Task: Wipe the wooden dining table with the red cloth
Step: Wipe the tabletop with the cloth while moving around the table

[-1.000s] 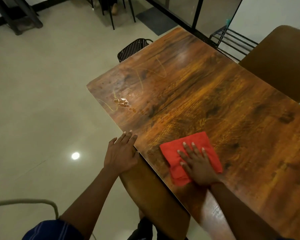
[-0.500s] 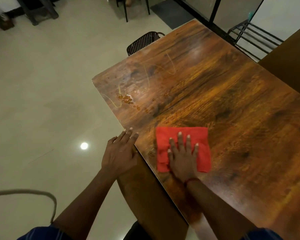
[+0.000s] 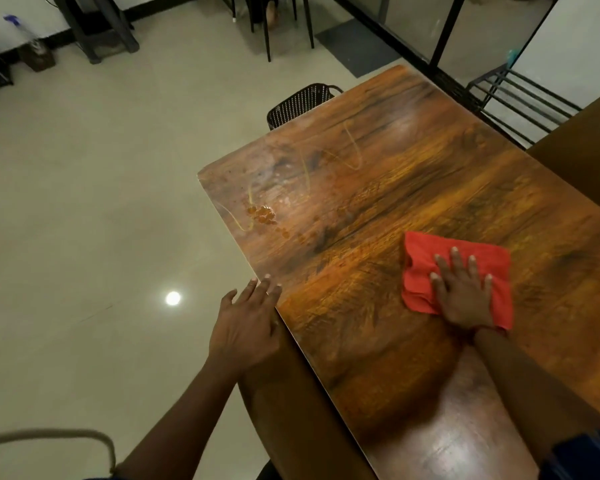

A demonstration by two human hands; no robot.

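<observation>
Table (image 3: pixel 378 188): wooden top, long, running from near right to far centre. Surface glossy.

Spill (image 3: pixel 262 213): cluster of brownish drops near the far left corner, with a few smaller drops trailing toward the right. Thin yellowish looping streaks (image 3: pixel 326 157) cross the far end. None of this looks wiped.

Cloth (image 3: pixel 426 268): red, folded, lying flat on the table's right middle, well apart from the spill.

Progress, as judged: wiping is under way in the middle of the table; the near part shows no obvious marks. The dirty far left corner and the streaked far end are left to do, so a good share of the work remains.

Right hand (image 3: pixel 463 292): palm down on the cloth, fingers (image 3: pixel 457 261) straight and spread, pressing rather than gripping; nothing is closed in the fist. Forearm reaches in from the near right, low over the wood.

Left hand (image 3: pixel 246 323): flat and open at the table's left edge, fingertips just over the rim, holding nothing. It appears to brace the body. Arm comes up from the near left.

Chair (image 3: pixel 298 102): dark mesh back, tucked at the far left edge.
</observation>
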